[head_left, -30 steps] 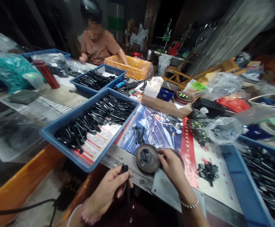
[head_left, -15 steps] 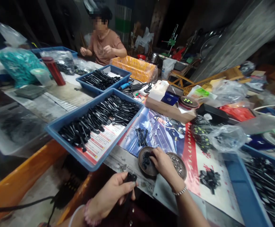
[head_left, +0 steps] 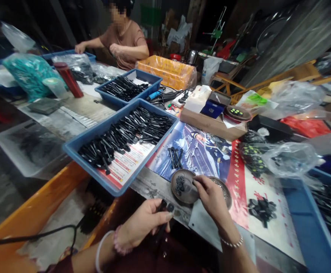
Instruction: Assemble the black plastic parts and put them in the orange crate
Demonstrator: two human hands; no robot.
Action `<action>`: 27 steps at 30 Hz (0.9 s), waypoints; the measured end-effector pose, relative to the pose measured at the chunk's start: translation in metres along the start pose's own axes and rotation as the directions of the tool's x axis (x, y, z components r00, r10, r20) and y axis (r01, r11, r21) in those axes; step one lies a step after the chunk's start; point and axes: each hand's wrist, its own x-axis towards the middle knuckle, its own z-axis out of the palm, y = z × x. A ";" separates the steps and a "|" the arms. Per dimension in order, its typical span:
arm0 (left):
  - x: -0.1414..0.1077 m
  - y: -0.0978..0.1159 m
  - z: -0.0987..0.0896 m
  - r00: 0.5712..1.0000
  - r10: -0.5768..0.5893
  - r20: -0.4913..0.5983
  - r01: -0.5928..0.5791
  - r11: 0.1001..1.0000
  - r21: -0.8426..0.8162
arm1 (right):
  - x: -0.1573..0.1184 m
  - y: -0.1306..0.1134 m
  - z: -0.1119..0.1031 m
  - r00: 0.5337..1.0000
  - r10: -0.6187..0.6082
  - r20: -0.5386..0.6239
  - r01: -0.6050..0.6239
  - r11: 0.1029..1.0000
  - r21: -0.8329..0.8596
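My left hand (head_left: 148, 220) is closed around a black stick-like part (head_left: 170, 207), its end poking out past the thumb; its lower portion is lost in the dark. My right hand (head_left: 213, 197) has thumb and fingers pinched together at the right rim of a round brown dish (head_left: 192, 194); whatever they hold is too small to make out. Small black pieces (head_left: 180, 183) lie inside that dish. Partly behind my right hand is a second dish (head_left: 227, 195) of tiny shiny parts. Several finished-looking black sticks (head_left: 175, 157) lie on the poster beyond.
A blue tray (head_left: 120, 188) of black sticks stands at left, another blue tray (head_left: 298, 212) at right. Black round-headed pieces (head_left: 262, 211) are piled on the poster. A wooden box (head_left: 213, 125) sits behind. Across the table, a person (head_left: 125, 41) reaches toward a tray.
My right hand has lifted out of the dish of black pieces to its right rim. My left hand keeps its hold on the black part. The other person's arm has stretched out sideways.
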 end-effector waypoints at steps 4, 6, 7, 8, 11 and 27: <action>0.002 0.000 0.002 0.999 -0.020 0.050 0.019 1.000 0.024 | -0.023 -0.021 -0.006 0.981 0.123 0.147 -0.183 0.834 0.520; 0.001 0.003 0.003 0.996 -0.022 0.085 0.019 0.999 0.028 | -0.036 -0.033 -0.005 0.960 0.107 0.260 -0.257 0.705 0.661; 0.001 0.005 0.004 0.994 -0.021 0.106 0.018 0.999 0.032 | -0.042 -0.039 -0.003 0.950 0.092 0.300 -0.282 0.670 0.686; 0.001 0.006 0.005 0.992 -0.023 0.124 0.018 0.999 0.038 | -0.047 -0.043 -0.002 0.940 0.078 0.333 -0.301 0.649 0.698; 0.001 0.008 0.007 0.986 -0.046 0.158 0.035 0.997 0.072 | -0.056 -0.049 0.004 0.918 0.064 0.390 -0.342 0.624 0.702; -0.004 0.015 0.003 0.983 -0.044 0.177 0.013 0.986 0.169 | -0.067 -0.049 0.013 0.938 0.058 0.342 -0.253 0.787 0.562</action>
